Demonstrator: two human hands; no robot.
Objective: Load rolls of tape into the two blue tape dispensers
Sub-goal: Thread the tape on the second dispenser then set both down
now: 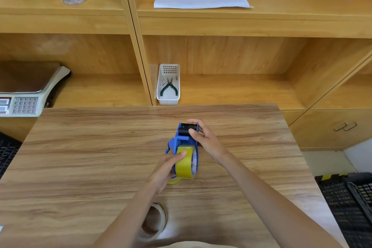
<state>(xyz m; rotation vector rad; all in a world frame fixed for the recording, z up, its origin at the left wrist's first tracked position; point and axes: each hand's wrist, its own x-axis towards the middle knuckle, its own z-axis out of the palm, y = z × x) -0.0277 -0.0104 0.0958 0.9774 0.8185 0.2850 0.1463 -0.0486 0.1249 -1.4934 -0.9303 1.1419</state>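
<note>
Left thumb tip pressed on the near face of the yellow tape roll [184, 162]; remaining fingers of the left hand [167, 167] wrap the roll's left side, so the grip is closed on roll and frame together. Right hand [203, 138]: thumb on the black roller at the far end of the blue tape dispenser [186, 139], fingers curled round its right side, closed on the head just behind the serrated blade.

Dispenser sits mid-table [80, 157], head pointing far, roll seated at its near end. A second, pale tape roll [154, 220] lies near, partly under the left forearm. Only one dispenser in view.

Judgement: plastic frame rigid and light; the roll is stiff but its outer face is slick (adhesive underside will grab fingers). Best held by the frame sides, clear of the blade teeth.
</note>
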